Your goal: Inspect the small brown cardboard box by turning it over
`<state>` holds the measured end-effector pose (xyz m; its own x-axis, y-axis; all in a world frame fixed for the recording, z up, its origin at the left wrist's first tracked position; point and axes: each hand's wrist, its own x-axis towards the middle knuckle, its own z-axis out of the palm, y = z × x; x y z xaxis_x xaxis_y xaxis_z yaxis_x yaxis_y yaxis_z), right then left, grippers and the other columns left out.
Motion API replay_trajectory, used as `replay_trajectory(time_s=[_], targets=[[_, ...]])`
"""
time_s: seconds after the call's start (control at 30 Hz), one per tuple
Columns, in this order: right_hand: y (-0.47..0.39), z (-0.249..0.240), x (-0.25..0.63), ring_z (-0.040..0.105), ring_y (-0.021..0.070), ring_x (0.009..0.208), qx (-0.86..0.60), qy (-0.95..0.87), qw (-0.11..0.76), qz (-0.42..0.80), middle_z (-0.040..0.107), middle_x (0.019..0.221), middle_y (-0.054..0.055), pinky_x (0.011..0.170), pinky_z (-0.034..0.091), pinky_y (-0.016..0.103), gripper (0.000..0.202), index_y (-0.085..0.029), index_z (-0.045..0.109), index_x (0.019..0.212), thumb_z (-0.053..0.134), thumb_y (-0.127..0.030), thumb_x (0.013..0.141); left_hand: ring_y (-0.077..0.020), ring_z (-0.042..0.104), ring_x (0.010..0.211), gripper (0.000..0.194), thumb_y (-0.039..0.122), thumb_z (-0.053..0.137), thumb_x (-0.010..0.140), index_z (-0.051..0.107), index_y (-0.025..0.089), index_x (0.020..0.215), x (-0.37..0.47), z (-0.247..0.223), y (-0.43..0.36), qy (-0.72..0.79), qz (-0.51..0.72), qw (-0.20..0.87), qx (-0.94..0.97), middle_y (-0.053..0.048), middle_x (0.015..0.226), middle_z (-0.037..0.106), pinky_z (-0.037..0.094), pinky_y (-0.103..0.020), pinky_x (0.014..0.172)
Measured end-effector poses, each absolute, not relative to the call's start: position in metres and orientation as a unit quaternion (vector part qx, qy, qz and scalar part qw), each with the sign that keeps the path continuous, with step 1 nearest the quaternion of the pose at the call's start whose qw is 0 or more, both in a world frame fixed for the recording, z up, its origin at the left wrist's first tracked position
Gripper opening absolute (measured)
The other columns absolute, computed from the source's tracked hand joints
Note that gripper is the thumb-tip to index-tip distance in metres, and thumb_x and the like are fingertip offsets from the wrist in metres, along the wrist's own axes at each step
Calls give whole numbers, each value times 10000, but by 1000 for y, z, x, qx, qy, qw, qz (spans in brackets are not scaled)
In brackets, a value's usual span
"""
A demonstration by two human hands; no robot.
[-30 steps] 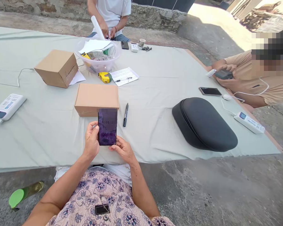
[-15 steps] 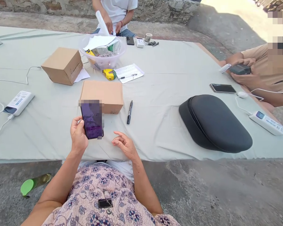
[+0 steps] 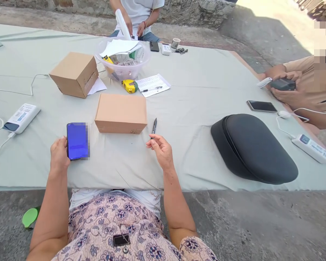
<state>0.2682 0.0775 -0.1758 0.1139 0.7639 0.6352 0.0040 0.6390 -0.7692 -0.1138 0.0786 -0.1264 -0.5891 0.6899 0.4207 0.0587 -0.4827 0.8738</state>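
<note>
My left hand (image 3: 59, 154) is closed around the edge of a smartphone (image 3: 77, 141), held up over the left front of the table with its screen lit blue. My right hand (image 3: 161, 150) has its thumb and fingers pinched at the lower end of a black marker pen (image 3: 154, 125). The pen's upper part points away from me, and my fingers hide its lower end. Between my hands, a little farther back, a closed brown cardboard box (image 3: 121, 112) lies on the cloth.
A black padded cushion (image 3: 258, 148) sits to the right. Behind the box are a yellow tape measure (image 3: 129, 86), a written sheet (image 3: 159, 85), a second carton (image 3: 74, 74) and a filled plastic basin (image 3: 122, 70). White power strips (image 3: 21, 117) trail cables. Two people sit around the table.
My left hand has moved left with the phone, away from the box front. My right hand has reached forward and right to the marker pen. The phone screen has turned from dark to blue.
</note>
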Motion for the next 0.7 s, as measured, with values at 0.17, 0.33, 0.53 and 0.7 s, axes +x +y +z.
replay_trajectory(time_s=[0.17, 0.33, 0.53, 0.7], targets=[[104, -149, 274, 688, 126, 780, -358, -588, 689, 227, 746, 957, 70, 808, 580, 279, 460, -160, 693, 1182, 594, -508, 897, -140, 530, 744, 205, 323, 643, 915, 680, 122, 934, -110, -105, 68, 571, 712, 172, 371, 1, 760, 607, 498, -304, 816], [128, -156, 267, 699, 143, 857, -376, -600, 687, 164, 741, 1093, 100, 813, 578, 280, 421, -157, 680, 1229, 489, -364, 915, -298, 551, 1303, 385, 292, 647, 896, 696, 157, 1253, -85, -99, 57, 622, 628, -24, 466, -101, 1296, 660, 345, -469, 1244], [138, -177, 253, 658, 218, 1146, -404, -628, 662, -63, 711, 1185, 133, 1050, 539, 404, 429, -161, 644, 1285, 414, -237, 931, -327, 428, 1520, 847, 525, 759, 833, 413, 242, 1553, -32, -106, 94, 451, 637, 98, 617, -151, 1606, 442, 422, -464, 1235], [146, -191, 243, 624, 271, 1195, -435, -634, 617, -165, 701, 1178, 160, 994, 525, 441, 472, -116, 584, 1361, 442, -221, 923, -343, 505, 1439, 1057, 631, 835, 744, 339, 238, 1591, -5, -115, 126, 430, 628, 124, 637, -167, 1567, 478, 416, -510, 1241]])
